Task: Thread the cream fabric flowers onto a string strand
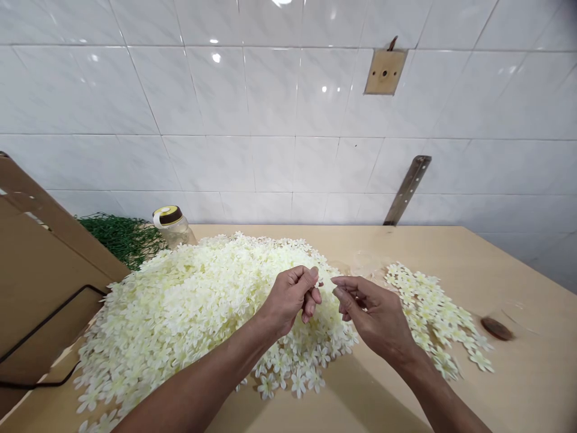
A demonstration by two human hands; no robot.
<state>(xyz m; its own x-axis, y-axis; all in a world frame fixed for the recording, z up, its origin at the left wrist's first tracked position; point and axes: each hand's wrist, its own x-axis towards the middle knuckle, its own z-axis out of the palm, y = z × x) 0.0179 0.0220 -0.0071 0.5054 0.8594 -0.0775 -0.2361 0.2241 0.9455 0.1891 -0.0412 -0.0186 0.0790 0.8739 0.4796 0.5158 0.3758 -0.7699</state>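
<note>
My left hand point(295, 297) is raised over the right side of a large heap of pale yellow-white artificial flowers point(193, 294). Its thumb and index finger are pinched together; what they hold is too small to make out. Close by on the right, my right hand point(372, 310) has its thumb and index finger nearly together, pointing at the left hand, with a small space between the hands. Anything in that pinch is also too small to see. A smaller spread of the same flowers point(433, 313) lies on the table just beyond my right hand.
A clear bottle with a brown and yellow lid point(174, 225) stands behind the heap, beside green netting point(119, 237). A cardboard box point(45, 288) borders the left. On the wooden table point(451, 246) at right lies a dark brown oval object point(496, 328). A metal bracket point(408, 189) is against the tiled wall.
</note>
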